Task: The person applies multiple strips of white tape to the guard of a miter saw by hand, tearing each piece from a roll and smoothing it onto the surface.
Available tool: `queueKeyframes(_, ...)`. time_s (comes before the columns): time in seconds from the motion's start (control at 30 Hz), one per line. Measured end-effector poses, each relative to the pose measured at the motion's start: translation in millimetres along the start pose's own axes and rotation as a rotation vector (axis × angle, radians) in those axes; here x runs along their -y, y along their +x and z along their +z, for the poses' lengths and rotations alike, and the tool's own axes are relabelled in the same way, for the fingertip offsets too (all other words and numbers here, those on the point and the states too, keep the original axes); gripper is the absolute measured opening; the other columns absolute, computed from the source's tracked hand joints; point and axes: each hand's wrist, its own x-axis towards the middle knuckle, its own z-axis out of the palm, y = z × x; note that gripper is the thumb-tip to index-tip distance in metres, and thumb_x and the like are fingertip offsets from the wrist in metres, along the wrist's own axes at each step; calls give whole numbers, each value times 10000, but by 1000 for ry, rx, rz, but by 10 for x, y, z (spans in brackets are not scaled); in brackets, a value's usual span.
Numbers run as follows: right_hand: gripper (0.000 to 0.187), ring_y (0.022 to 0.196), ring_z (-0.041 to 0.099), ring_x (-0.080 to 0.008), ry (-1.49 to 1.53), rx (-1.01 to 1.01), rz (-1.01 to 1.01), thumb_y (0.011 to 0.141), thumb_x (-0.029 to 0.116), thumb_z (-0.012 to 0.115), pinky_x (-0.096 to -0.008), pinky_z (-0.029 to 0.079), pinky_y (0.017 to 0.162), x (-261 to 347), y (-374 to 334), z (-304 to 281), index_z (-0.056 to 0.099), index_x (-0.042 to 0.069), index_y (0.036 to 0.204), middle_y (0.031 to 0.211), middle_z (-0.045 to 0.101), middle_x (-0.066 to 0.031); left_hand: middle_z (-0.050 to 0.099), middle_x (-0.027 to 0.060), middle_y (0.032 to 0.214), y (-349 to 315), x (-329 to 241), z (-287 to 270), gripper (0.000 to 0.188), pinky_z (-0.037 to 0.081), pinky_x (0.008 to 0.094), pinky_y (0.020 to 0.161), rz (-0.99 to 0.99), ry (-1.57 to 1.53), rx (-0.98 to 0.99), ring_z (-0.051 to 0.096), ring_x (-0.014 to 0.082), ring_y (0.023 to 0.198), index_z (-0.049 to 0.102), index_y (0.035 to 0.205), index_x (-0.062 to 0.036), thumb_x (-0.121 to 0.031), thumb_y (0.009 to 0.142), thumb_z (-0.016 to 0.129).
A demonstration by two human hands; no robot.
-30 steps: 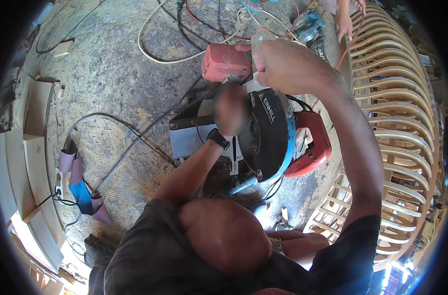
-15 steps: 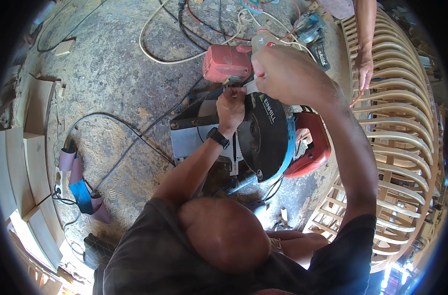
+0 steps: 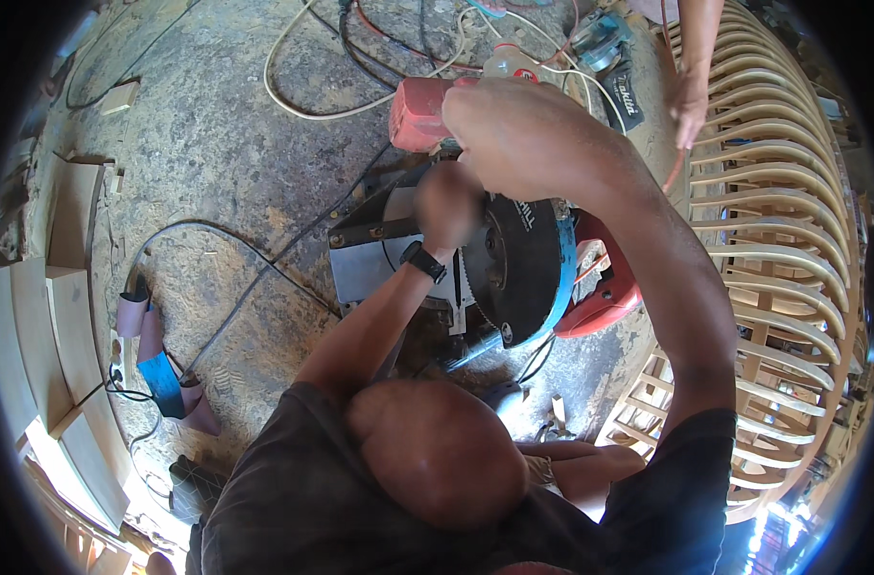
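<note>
A miter saw lies on the floor before me, with a black blade guard (image 3: 499, 254) edged in blue, a toothed blade and a grey metal base (image 3: 362, 278). My left hand (image 3: 448, 201), a black watch on its wrist, is over the saw beside the guard; its fingers are smeared by motion. Just above it, my right hand (image 3: 489, 129) is closed in a fist next to the red motor housing (image 3: 420, 115). What it grips is hidden behind the fingers. The saw's red handle (image 3: 605, 302) lies beneath my right forearm.
At the right, a co-worker's hand (image 3: 688, 113) holds a thin reddish strip beside a curved frame of wooden ribs (image 3: 777, 240). A clear bottle (image 3: 509, 62) and loose cables (image 3: 283, 91) lie beyond the saw. Wooden boards (image 3: 36, 340) line the left; a power strip (image 3: 117, 364) is nearby.
My right hand has moved left over the motor housing, and the light flat tool seen in it before is out of sight. My left hand has shifted slightly and blurred. The co-worker's hand moved left.
</note>
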Motion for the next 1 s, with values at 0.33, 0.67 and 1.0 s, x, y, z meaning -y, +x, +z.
queueKeyframes(0.33, 122, 796, 680, -399, 4, -137, 3, 731, 74, 630, -472, 529, 705, -230, 9, 108, 655, -44, 714, 757, 640, -267, 713, 193, 826, -5, -150, 35, 302, 516, 378, 703, -51, 74, 49, 702, 317, 760, 693, 930, 15, -279, 932, 624)
queueKeyframes(0.67, 217, 821, 662, -377, 80, -119, 110, 786, 204, 668, -455, 509, 761, -494, -166, 146, 639, -9, 813, 766, 636, -212, 686, 80, 715, 31, -207, -1, 330, 485, 307, 609, -86, 212, 73, 610, 101, 662, 694, 933, 31, -283, 975, 601)
queueKeyframes(1.0, 179, 807, 656, -365, 327, -247, 89, 798, 204, 700, -446, 502, 719, -765, -272, 375, 647, 44, 856, 810, 644, -186, 701, 204, 877, -9, -276, -79, 311, 506, 403, 721, 57, 184, 90, 702, 319, 822, 701, 946, -16, -301, 983, 582)
